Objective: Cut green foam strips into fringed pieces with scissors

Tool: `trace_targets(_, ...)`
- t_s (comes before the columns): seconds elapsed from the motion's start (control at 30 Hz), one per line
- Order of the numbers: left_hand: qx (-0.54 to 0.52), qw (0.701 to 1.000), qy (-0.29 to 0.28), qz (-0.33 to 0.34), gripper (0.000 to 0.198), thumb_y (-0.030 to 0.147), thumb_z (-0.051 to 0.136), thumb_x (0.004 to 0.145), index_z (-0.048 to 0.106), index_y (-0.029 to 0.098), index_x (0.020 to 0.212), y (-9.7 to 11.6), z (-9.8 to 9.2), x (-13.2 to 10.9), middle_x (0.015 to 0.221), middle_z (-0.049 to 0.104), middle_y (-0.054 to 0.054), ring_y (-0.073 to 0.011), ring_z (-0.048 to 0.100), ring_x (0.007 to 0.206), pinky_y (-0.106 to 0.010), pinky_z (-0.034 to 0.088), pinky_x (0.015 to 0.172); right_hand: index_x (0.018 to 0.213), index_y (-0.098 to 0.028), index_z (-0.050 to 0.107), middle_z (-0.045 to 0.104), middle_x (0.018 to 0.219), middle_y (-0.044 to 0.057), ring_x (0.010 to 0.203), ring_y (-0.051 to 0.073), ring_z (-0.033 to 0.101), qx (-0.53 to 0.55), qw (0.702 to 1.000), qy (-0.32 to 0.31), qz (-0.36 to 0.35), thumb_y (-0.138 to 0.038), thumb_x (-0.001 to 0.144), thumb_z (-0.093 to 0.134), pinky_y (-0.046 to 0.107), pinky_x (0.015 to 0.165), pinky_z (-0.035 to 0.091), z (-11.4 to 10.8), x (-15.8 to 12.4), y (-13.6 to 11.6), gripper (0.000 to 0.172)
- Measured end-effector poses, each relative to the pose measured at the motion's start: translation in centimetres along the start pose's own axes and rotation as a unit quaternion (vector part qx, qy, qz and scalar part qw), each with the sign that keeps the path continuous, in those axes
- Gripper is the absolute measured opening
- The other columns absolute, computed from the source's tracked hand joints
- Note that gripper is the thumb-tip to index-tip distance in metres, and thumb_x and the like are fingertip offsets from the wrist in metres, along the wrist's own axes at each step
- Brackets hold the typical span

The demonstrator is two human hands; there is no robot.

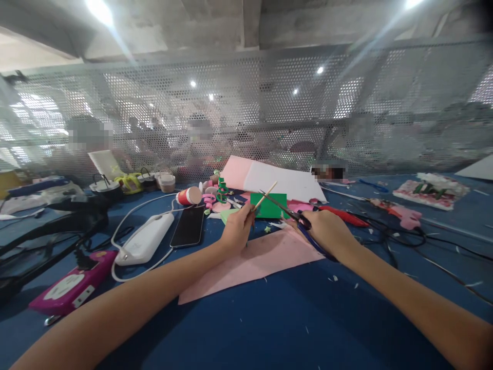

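My left hand (pixel 236 229) is closed round a thin wooden stick (pixel 266 194), which slants up to the right. In my right hand (pixel 327 232) is a pair of scissors (pixel 305 224) with dark blue handles. The blades point up and left, and their tips come close to the stick; I cannot tell whether they touch it. A green card (pixel 275 206) lies just beyond both hands. Below them a sheet of pink paper (pixel 246 267) is spread on the blue table (pixel 262 329). Green and pink curled paper pieces (pixel 222 190) are behind my left hand.
On the left are a phone (pixel 188 226), a white power bank (pixel 145 240) with a cable and a magenta power strip (pixel 73 282). Pink and white sheets (pixel 283 180) lie behind. A pink glue gun (pixel 407 217) and black cords are at right. A perforated screen (pixel 239 103) stands behind.
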State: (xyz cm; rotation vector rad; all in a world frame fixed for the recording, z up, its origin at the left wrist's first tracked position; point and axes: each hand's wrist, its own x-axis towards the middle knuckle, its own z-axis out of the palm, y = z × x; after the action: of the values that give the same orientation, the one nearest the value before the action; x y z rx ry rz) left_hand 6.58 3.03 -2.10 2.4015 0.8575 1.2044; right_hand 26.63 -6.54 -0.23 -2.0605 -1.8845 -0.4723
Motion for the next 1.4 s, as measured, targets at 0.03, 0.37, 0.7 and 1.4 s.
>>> trace_targets(0.03,0.007,1.0,0.0,0.001,0.016,0.021,0.037,0.087,0.053,0.019,0.086,0.0,0.0,0.0,0.059,0.051,0.003,-0.0096,0.046,0.054,-0.021,0.035,0.056,0.078,-0.016,0.064,0.067,0.069,0.013,0.064,0.024,0.063,-0.013,1.0,0.002,0.007,-0.05,0.087,0.033,0.027,0.049,0.033,-0.1,-0.1,-0.1,0.047)
trace_targets(0.37,0.031,0.999,-0.019,-0.023,0.02,0.017,0.035,0.087,0.052,0.018,0.075,0.3,0.0,0.0,0.06,0.055,0.002,-0.0099,0.048,0.055,-0.022,0.036,0.057,0.074,-0.017,0.065,0.067,0.068,0.012,0.063,0.023,0.062,0.024,0.999,-0.02,-0.007,-0.051,0.087,0.033,0.027,0.05,0.032,0.5,0.3,0.4,0.048)
trace_targets(0.7,-0.113,0.987,-0.088,-0.068,0.023,0.026,0.037,0.086,0.047,0.016,0.068,-0.1,-0.2,0.4,0.051,0.041,0.005,-0.0051,0.037,0.04,-0.018,0.029,0.04,0.072,-0.016,0.066,0.068,0.065,0.011,0.061,0.021,0.061,0.026,0.999,-0.004,-0.043,-0.042,0.085,0.04,0.026,0.052,0.032,1.6,0.8,1.9,0.039)
trace_targets(1.4,-0.23,0.923,-0.271,-0.146,0.025,0.033,0.036,0.088,0.054,0.018,0.097,0.2,-3.1,2.5,0.054,0.042,0.005,-0.004,0.026,0.032,-0.019,0.027,0.034,0.057,-0.017,0.061,0.063,0.054,0.009,0.054,0.019,0.061,0.163,0.984,0.037,-0.066,-0.053,0.082,0.041,0.024,0.05,0.035,0.8,0.6,1.4,0.048)
